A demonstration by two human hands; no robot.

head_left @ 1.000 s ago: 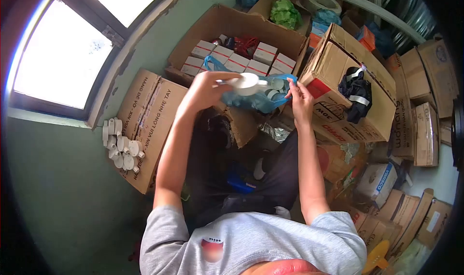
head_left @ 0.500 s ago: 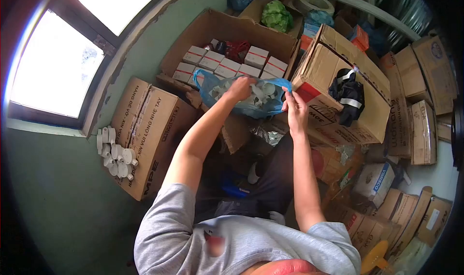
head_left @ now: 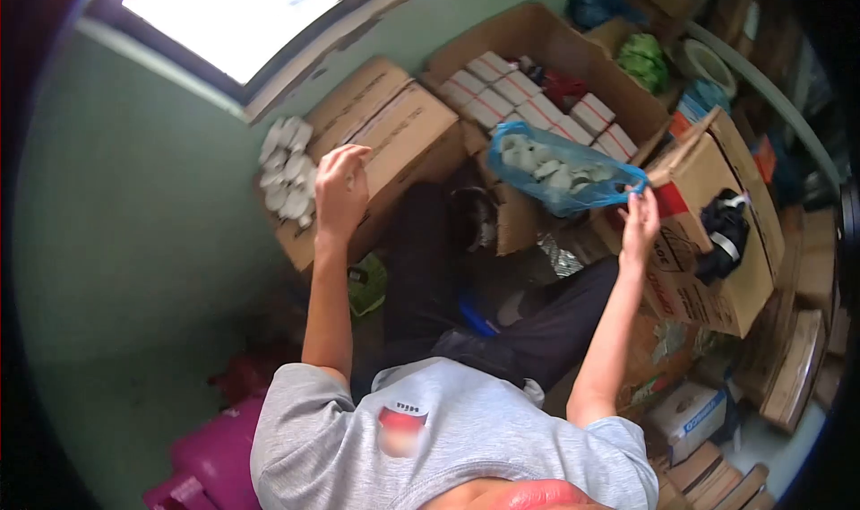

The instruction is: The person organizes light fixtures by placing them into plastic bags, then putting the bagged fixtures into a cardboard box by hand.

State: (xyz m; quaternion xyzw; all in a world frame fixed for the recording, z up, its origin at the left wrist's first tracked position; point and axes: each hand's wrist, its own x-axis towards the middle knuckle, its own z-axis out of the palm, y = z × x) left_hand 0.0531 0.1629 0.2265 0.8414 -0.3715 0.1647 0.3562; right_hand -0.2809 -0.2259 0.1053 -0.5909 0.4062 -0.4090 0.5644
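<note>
My left hand (head_left: pixel 340 194) is raised beside the white plastic pieces (head_left: pixel 288 171), which lie in a pile on a closed cardboard box (head_left: pixel 394 120). Its fingers are curled; what they hold, if anything, is hard to make out. With my right hand (head_left: pixel 640 228) I pinch the handle edge of a blue plastic bag (head_left: pixel 573 196). More white pieces (head_left: pixel 546 162) fill the bag, which hangs against the front of a large open carton.
Small white boxes with red stripes (head_left: pixel 491 107) sit inside the open carton (head_left: pixel 537 30). At the right stands another carton (head_left: pixel 708 290) with a black strap bundle (head_left: pixel 724 232) on it. A magenta object (head_left: pixel 219 456) is at lower left, below the window.
My left hand has come out of the blue bag and moved left to the pile on the box. My right hand still holds the bag. The view has turned left.
</note>
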